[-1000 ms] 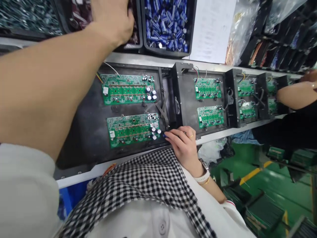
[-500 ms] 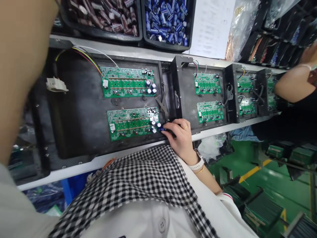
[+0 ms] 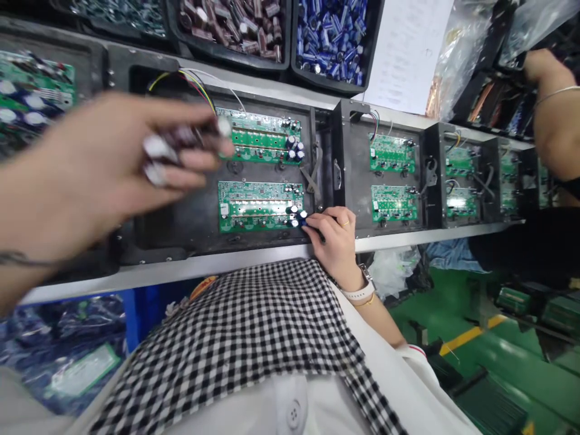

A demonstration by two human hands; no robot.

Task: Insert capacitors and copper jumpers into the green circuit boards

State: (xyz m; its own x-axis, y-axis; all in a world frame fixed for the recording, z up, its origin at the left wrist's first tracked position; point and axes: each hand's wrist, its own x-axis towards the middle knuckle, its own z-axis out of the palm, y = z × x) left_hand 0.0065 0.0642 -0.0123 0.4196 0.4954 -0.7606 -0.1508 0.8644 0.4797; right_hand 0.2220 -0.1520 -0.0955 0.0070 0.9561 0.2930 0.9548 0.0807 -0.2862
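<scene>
My left hand [image 3: 154, 145], blurred and large at the left, is closed around several brown capacitors [image 3: 185, 138] with silvery ends. It hovers over the black fixture [image 3: 176, 226], partly covering the upper circuit board [image 3: 258, 138]. My right hand [image 3: 333, 232] pinches a blue capacitor [image 3: 303, 218] at the right end of the lower green circuit board [image 3: 260, 207]. Other blue capacitors [image 3: 293, 209] with silver tops stand beside it on that board. Whether its leads sit in the board is hidden. The upper board carries a like group of capacitors [image 3: 294, 148].
Behind the fixture stand a bin of brown capacitors [image 3: 240, 27] and a bin of blue capacitors [image 3: 333, 39]. A paper sheet [image 3: 403, 48] lies beside them. More fixtures with boards [image 3: 394, 202] run along the right. A co-worker's arm [image 3: 555, 109] reaches in at the far right.
My left hand has come into view from the left, carrying brown capacitors. My right hand stays at the lower board's corner, its blue capacitor now more upright. The view has shifted left.
</scene>
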